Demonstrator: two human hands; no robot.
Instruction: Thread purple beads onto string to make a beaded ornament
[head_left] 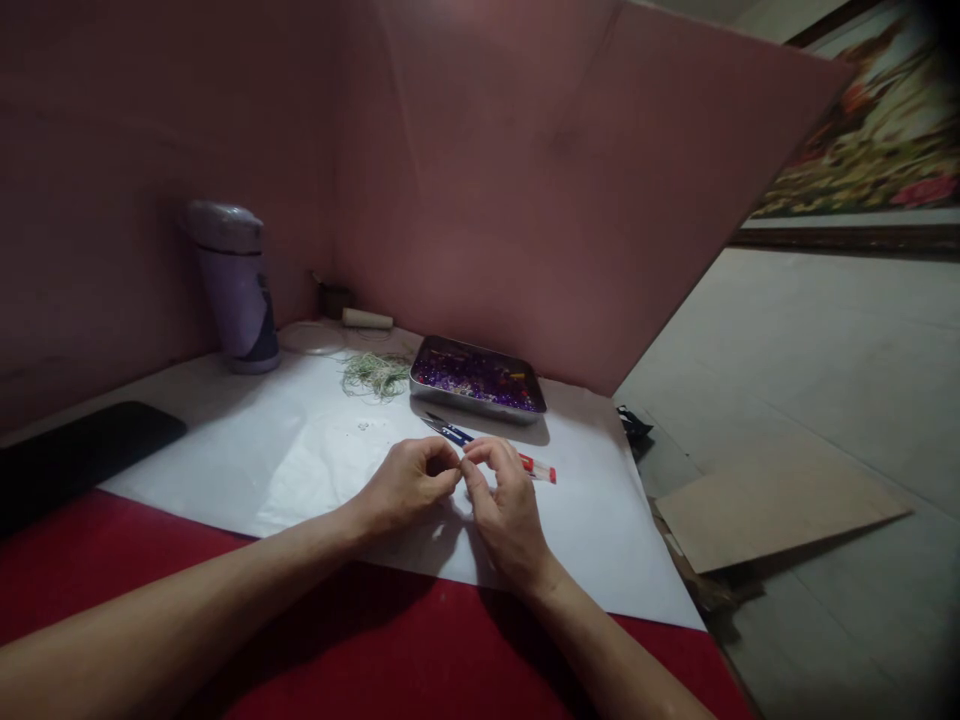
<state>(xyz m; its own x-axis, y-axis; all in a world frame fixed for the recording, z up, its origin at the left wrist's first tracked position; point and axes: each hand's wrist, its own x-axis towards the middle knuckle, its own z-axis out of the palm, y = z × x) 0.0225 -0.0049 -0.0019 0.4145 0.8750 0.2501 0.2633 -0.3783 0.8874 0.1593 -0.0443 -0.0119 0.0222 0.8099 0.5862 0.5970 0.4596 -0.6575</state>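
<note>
Two forearms [225, 605] extend over the red tabletop [322, 655] to a white sheet [600, 545]. Left hand [409, 485]: thumb and forefinger closed to a pinch, remaining fingers curled. Right hand [510, 510]: thumb and forefinger likewise pinched, tips at those of the left. Whether a small piece is gripped between them, an onlooker cannot tell. Snips [448, 429] lie on the sheet just beyond the hands, blades pointing away to the left. A red-ended tube [541, 470] lies beside the right hand, partly hidden by it. Metal tray [480, 403], behind the snips: contains purple bits [465, 372]. Thread tangle [376, 374]: just left of the tray. Flask [236, 290]: upright, farther left.
</note>
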